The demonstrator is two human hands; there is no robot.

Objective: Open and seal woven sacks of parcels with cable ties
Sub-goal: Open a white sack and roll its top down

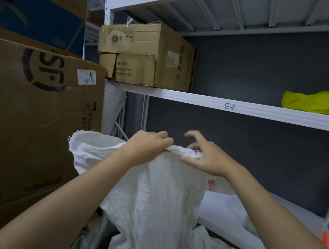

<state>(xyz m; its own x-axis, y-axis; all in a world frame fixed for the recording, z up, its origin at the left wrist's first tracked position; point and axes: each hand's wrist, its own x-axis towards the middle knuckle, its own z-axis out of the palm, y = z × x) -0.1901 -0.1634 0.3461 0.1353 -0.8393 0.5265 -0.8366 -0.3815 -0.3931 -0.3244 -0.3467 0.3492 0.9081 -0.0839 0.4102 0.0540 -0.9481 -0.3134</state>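
A white woven sack [158, 194] stood low at the centre of the view, its mouth gathered into a rolled edge at the top. The left hand [147, 147] gripped that rolled edge, fingers curled over it. At three o'clock of it, the right hand [207, 157] pinched the same edge with its thumb below, the other fingers arched and spread above. At nine o'clock stood a large cardboard box [34, 114]. At twelve, stacked cartons [146, 57] sat on a white metal shelf [242, 109]; at two o'clock lay a yellow bag [318, 102].
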